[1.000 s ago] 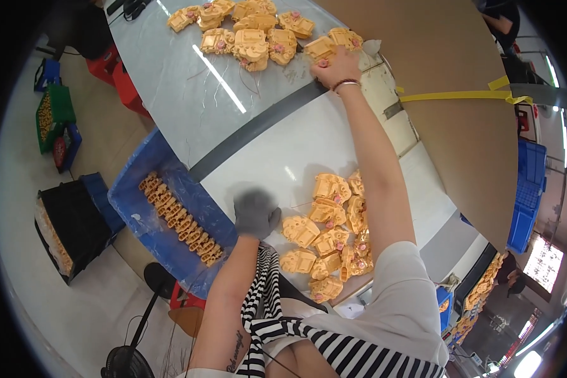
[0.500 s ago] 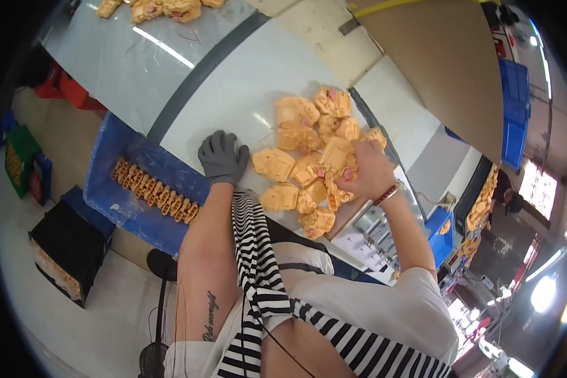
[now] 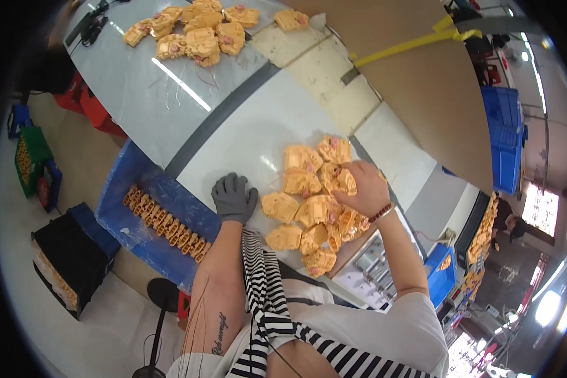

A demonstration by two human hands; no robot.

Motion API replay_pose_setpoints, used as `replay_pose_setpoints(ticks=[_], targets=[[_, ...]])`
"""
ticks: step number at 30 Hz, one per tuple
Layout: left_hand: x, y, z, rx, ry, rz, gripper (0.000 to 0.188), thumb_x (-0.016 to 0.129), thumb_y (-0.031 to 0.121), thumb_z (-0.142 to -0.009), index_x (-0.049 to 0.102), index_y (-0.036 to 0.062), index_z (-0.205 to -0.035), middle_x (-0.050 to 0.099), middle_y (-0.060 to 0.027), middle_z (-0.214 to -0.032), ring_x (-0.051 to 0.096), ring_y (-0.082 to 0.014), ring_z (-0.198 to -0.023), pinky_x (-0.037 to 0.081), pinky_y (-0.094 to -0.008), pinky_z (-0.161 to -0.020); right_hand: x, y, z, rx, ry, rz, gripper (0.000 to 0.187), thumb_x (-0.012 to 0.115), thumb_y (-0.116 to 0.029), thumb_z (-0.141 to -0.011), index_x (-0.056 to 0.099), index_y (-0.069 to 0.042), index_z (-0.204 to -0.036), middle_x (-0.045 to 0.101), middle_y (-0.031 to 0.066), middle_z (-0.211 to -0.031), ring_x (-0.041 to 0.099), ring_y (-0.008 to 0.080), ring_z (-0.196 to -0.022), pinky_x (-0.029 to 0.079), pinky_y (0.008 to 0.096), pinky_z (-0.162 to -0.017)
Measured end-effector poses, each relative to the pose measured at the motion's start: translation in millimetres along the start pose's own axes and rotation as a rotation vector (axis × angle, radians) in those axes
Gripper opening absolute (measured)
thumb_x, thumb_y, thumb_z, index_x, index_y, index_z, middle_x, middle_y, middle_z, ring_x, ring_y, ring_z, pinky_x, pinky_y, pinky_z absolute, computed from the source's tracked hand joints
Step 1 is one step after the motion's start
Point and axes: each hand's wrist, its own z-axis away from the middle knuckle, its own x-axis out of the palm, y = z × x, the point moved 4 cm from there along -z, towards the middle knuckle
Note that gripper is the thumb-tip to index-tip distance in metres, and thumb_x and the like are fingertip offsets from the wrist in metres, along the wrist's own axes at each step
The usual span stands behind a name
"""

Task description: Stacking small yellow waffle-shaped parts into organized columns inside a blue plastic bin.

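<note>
Several orange plastic molded parts (image 3: 281, 207) lie in a loose cluster on the white tabletop, a few with pink spots. My left hand (image 3: 234, 198), in a grey glove, rests palm down left of the cluster, fingers somewhat apart and holding nothing. My bare right hand (image 3: 366, 189), a beaded bracelet at its wrist, reaches into the cluster's right side. Its fingers bend around an orange plastic part (image 3: 340, 179) near the far end. The hand hides some of that part and its neighbours.
A blue bin (image 3: 123, 225) with a row of orange parts stands at the table's left edge. More orange parts (image 3: 201, 41) lie on the far table section (image 3: 145, 82). Beyond is a large brown board (image 3: 416, 82). Right of the cluster sits a metal fixture (image 3: 373, 259).
The view has shifted, so the table sits lower in the picture. My right hand has moved farther out along the cluster to another part. My left hand stays resting on the table.
</note>
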Motion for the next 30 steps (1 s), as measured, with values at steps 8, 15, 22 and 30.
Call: replay_pose_setpoints(ticks=[8, 15, 22, 30], targets=[[-5, 6, -10, 0.026, 0.068, 0.072, 0.033, 0.064, 0.028, -0.070, 0.055, 0.0123, -0.097, 0.051, -0.0101, -0.107, 0.046, -0.0320, -0.105, 0.036, -0.0472, -0.089, 19, 33, -284, -0.056, 0.381, -0.050, 0.067, 0.072, -0.038, -0.069, 0.047, -0.009, -0.125, 0.048, 0.0163, -0.125, 0.044, 0.0347, -0.118, 0.038, 0.0433, -0.098], [1, 10, -13, 0.029, 0.078, 0.055, 0.030, 0.062, 0.028, -0.068, 0.056, 0.0121, -0.092, 0.051, -0.0104, -0.103, 0.047, -0.0321, -0.100, 0.036, -0.0475, -0.089, 37, 27, -451, 0.135, 0.385, 0.166, 0.082, 0.071, -0.038, -0.069, 0.034, -0.019, -0.139, 0.035, 0.0166, -0.139, 0.034, 0.0364, -0.126, 0.037, 0.0468, -0.100], [-5, 7, -4, 0.036, 0.060, 0.077, 0.029, 0.062, 0.028, -0.068, 0.056, 0.0121, -0.091, 0.051, -0.0100, -0.102, 0.047, -0.0326, -0.101, 0.035, -0.0486, -0.088, 52, -12, -382, 0.171, 0.324, 0.046, 0.049, 0.069, -0.032, -0.065, 0.059, -0.022, -0.112, 0.042, 0.0185, -0.123, 0.036, 0.0433, -0.111, 0.038, 0.0462, -0.095], [1, 4, -3, 0.014, 0.040, 0.068, 0.037, 0.063, 0.032, -0.069, 0.054, 0.0114, -0.099, 0.049, -0.0127, -0.110, 0.044, -0.0343, -0.107, 0.033, -0.0499, -0.092, 26, 32, -150, -0.002, 0.370, -0.560, 0.033, 0.070, -0.017, -0.070, 0.060, -0.007, -0.100, 0.053, 0.0126, -0.099, 0.052, 0.0312, -0.098, 0.042, 0.0412, -0.089]])
